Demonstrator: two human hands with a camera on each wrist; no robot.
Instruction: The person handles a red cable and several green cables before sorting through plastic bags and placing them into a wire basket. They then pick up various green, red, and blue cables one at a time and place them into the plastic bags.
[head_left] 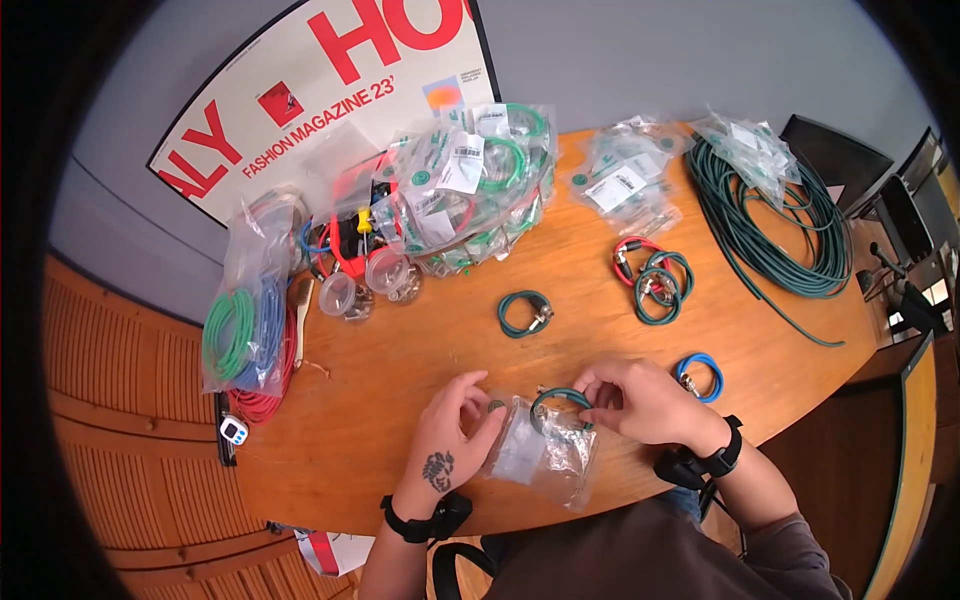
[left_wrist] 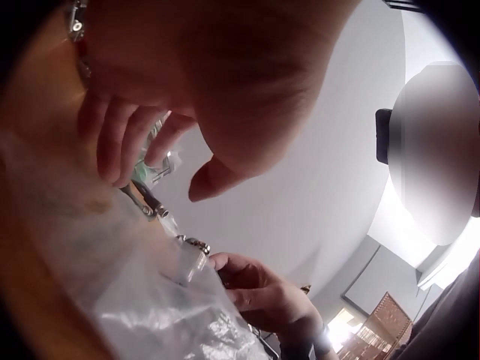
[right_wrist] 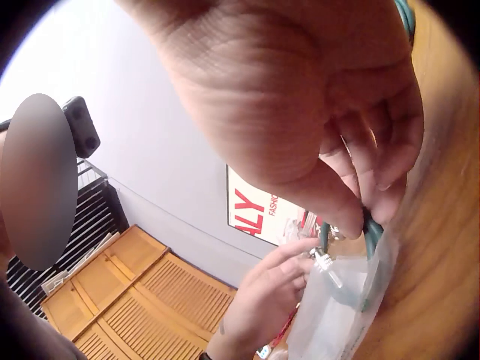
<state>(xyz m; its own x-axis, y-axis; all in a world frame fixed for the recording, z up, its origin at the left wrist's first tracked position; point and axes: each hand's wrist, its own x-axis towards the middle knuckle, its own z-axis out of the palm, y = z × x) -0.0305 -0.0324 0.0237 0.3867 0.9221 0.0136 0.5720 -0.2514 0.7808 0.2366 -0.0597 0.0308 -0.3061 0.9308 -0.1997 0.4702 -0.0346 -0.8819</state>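
Observation:
My right hand (head_left: pixel 645 400) pinches a small coiled dark green cable (head_left: pixel 540 405) between thumb and fingertips. The coil's lower part overlaps a clear plastic bag (head_left: pixel 575 480) lying near the table's front edge. In the right wrist view, the cable (right_wrist: pixel 372 238) runs down from the fingertips into the mouth of the bag (right_wrist: pixel 319 322), with a metal connector (right_wrist: pixel 322 260) at the opening. At the bag's left side is my left hand (head_left: pixel 450 430). Its thumb and fingers stand apart in the left wrist view, over the bag (left_wrist: pixel 150 300), gripping nothing.
Ahead lie another green cable coil (head_left: pixel 510 320), red and green coils (head_left: pixel 655 300) and, to the right, a blue coil (head_left: pixel 712 375). Bagged cables (head_left: pixel 470 190) pile up at the back near small clear jars (head_left: pixel 338 295). A large green cable roll (head_left: pixel 810 250) sits back right.

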